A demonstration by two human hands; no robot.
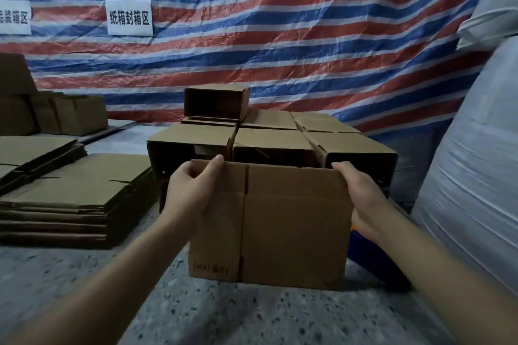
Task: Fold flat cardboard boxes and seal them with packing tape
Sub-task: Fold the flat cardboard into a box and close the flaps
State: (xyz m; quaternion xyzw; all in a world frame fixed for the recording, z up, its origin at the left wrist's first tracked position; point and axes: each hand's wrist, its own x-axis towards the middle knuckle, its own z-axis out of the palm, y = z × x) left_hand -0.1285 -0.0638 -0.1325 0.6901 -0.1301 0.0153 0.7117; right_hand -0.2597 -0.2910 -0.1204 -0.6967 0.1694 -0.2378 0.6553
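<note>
Gripping a cardboard box (291,221) at both upper corners, the left hand (193,190) curls its thumb over the top edge while the right hand (361,199) wraps the opposite side, fingers hidden behind the panel. The box stands upright on the speckled floor (224,316) between the two grips. Just beyond the grips sit assembled boxes (269,137) in a cluster. Left of the left grip lies a stack of flat cardboard (73,193). A striped tarp (280,36) hangs behind.
</note>
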